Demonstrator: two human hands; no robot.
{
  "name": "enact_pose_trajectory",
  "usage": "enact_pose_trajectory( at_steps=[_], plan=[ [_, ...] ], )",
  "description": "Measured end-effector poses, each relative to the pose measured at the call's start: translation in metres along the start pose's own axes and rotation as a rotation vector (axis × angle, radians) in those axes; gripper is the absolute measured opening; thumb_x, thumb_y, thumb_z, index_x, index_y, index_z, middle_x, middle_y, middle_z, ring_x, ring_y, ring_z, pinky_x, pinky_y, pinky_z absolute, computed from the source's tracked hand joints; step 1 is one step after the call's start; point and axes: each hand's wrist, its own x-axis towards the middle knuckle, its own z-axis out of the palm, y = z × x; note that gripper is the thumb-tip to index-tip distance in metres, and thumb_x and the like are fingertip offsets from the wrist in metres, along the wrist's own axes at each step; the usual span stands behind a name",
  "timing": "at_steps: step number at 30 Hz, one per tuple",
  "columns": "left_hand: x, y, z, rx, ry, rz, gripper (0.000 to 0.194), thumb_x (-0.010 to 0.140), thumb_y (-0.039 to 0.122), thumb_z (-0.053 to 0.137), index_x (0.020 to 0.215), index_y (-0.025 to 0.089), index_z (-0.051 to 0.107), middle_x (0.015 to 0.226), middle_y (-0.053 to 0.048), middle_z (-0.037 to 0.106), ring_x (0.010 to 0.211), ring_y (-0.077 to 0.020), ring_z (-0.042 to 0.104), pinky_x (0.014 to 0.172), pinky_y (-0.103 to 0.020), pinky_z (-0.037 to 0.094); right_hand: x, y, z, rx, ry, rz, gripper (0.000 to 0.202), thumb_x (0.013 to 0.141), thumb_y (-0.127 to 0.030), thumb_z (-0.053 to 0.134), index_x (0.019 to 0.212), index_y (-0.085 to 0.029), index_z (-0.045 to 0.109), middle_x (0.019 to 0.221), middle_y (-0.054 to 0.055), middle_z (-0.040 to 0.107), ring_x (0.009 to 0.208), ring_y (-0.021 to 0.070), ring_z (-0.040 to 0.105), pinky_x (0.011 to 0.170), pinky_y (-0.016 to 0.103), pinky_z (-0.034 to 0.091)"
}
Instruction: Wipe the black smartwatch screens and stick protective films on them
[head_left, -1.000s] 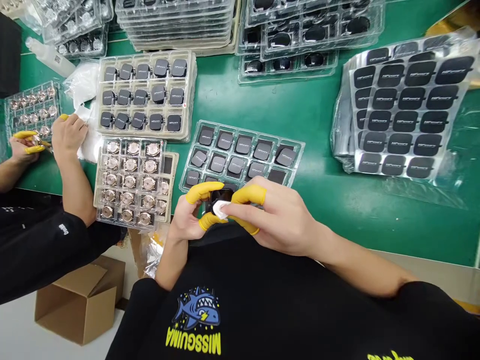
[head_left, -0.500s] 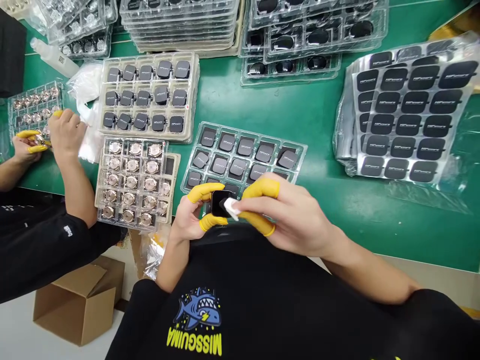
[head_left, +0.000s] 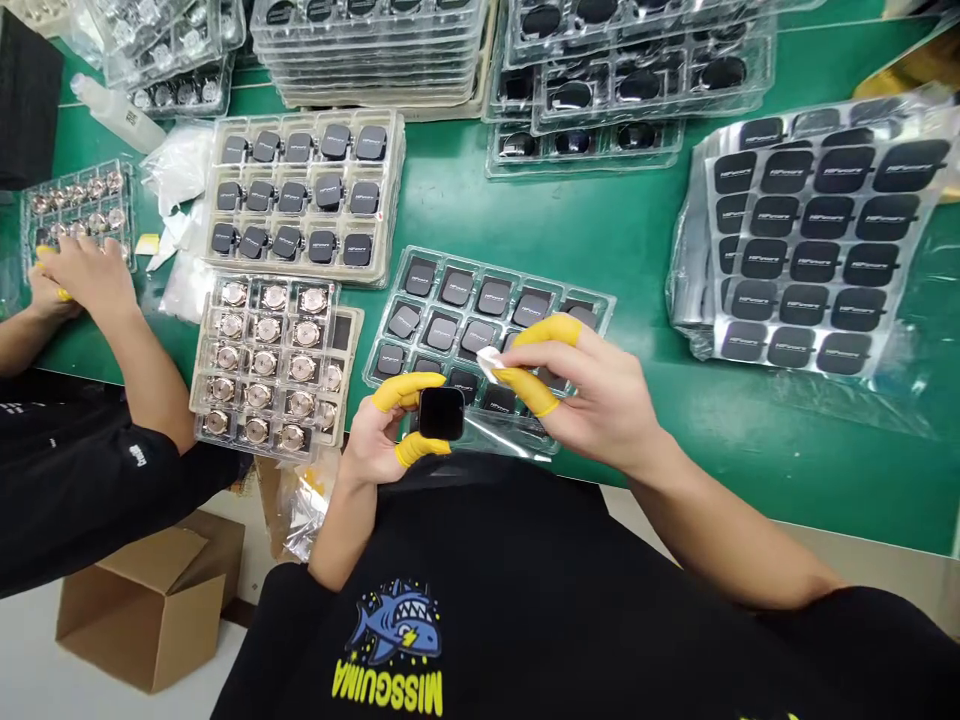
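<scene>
Between the thumb and finger of my left hand, both in yellow finger cots, is a black square watch face with rounded corners, its dark screen turned up. My right hand, also in yellow cots, pinches a small folded white wipe. The wipe is apart from the screen, up and to its right. Beneath both hands lies a clear plastic tray of square pieces with dark printed covers. Part of that tray is hidden by my right hand.
Left of me, a tray of round metallic watch parts sits below a stack of trays with dark square pieces. Sheets of printed black films lie right. A co-worker's hands work far left. Stacked trays line the back.
My right hand has lifted the wipe off the screen, up and to the right. My left hand has barely moved. The co-worker's raised hand has come down onto the other hand.
</scene>
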Motion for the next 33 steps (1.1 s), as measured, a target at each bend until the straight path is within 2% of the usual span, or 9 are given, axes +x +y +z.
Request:
enact_pose_trajectory(
  at_steps=[7,10,17,21,25,33],
  plan=[
    [0.005,0.004,0.005,-0.005,-0.018,0.049,0.068,0.085,0.056,0.098,0.14,0.023,0.077,0.113,-0.009,0.087,0.096,-0.0224,0.086,0.087,-0.029,0.07,0.001,-0.022,-0.012,0.145,-0.002,0.06,0.016,0.102,-0.017,0.077,0.111,-0.029,0.083,0.095,0.006,0.078,0.078,0.0209,0.073,0.061,0.035,0.057],
    [0.005,0.006,0.005,0.01,0.007,0.06,0.069,0.083,0.059,0.099,0.139,0.022,0.078,0.112,-0.01,0.088,0.096,-0.0232,0.087,0.086,-0.029,0.071,0.001,-0.021,-0.012,0.164,0.014,0.097,0.013,0.103,-0.02,0.078,0.11,-0.029,0.084,0.095,0.006,0.08,0.077,0.0216,0.073,0.061,0.036,0.058],
    [0.004,0.008,0.007,0.004,-0.004,0.107,0.067,0.086,0.05,0.099,0.144,0.025,0.077,0.115,-0.009,0.088,0.098,-0.0216,0.087,0.088,-0.027,0.071,-0.004,-0.017,-0.013,0.181,0.046,0.098,0.019,0.1,-0.015,0.079,0.11,-0.03,0.086,0.095,0.004,0.08,0.076,0.0207,0.073,0.064,0.036,0.06],
    [0.004,0.006,0.007,0.016,0.012,0.1,0.069,0.084,0.055,0.099,0.142,0.024,0.078,0.114,-0.01,0.087,0.097,-0.023,0.087,0.087,-0.029,0.072,-0.005,-0.017,-0.015,0.185,0.047,0.121,0.018,0.099,-0.014,0.08,0.108,-0.029,0.085,0.092,0.004,0.079,0.075,0.0192,0.071,0.062,0.034,0.057],
    [0.005,0.006,0.007,-0.005,0.006,0.084,0.067,0.086,0.052,0.099,0.144,0.025,0.077,0.115,-0.008,0.087,0.097,-0.0222,0.087,0.086,-0.028,0.071,-0.008,-0.015,-0.015,0.193,0.045,0.124,0.018,0.099,-0.013,0.08,0.107,-0.028,0.084,0.092,0.003,0.078,0.074,0.018,0.069,0.06,0.032,0.053],
    [0.004,0.008,0.007,0.017,-0.028,0.035,0.069,0.087,0.053,0.097,0.145,0.022,0.074,0.112,-0.009,0.087,0.095,-0.0238,0.087,0.084,-0.03,0.07,-0.007,-0.023,-0.019,0.204,-0.01,0.106,0.016,0.103,-0.019,0.079,0.114,-0.03,0.083,0.093,0.005,0.078,0.076,0.0211,0.073,0.062,0.035,0.06]
  ],
)
